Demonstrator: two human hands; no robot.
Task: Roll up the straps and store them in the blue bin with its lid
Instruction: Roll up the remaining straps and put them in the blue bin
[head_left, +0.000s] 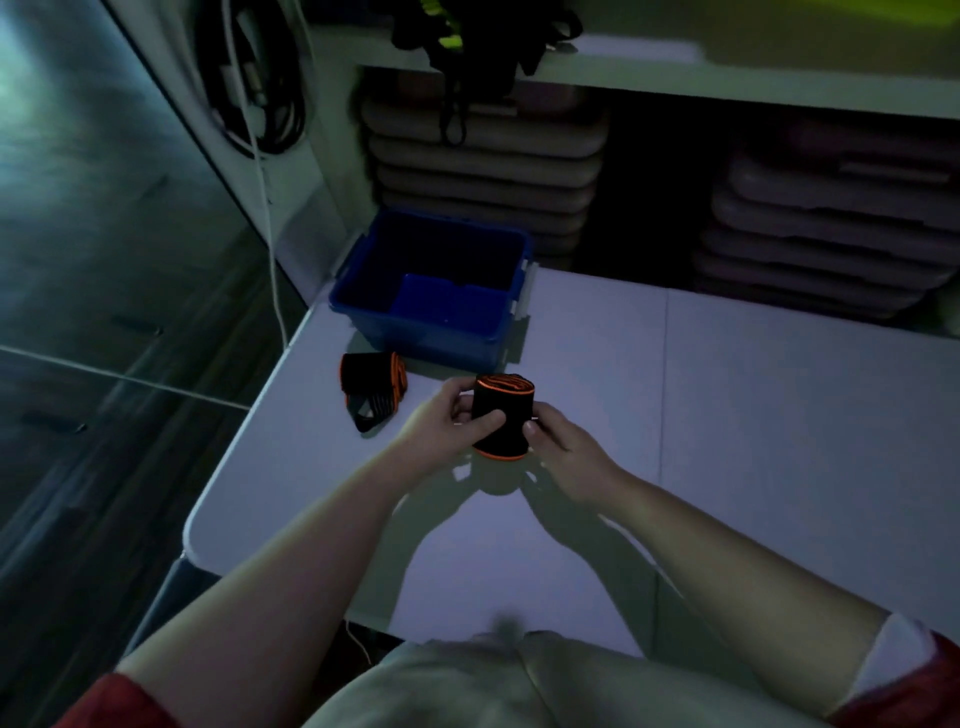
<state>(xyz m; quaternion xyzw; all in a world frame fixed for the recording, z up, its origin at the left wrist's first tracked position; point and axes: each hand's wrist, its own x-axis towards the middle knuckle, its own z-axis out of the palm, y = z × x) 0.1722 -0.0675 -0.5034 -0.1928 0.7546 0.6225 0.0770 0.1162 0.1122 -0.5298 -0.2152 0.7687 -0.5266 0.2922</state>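
Orange-trimmed black rolled strap (501, 415) sits upright between my palms just above the white table (727, 415): my left hand (447, 421) wraps it, thumb across the front, and my right hand (563, 441) pinches its other side. Rolling looks finished on this one, so next comes the drop into the open blue bin (436, 345) ahead, keeping the coil tight. The second strap (371, 387) lies loosely folded just beside the bin, not yet rolled.
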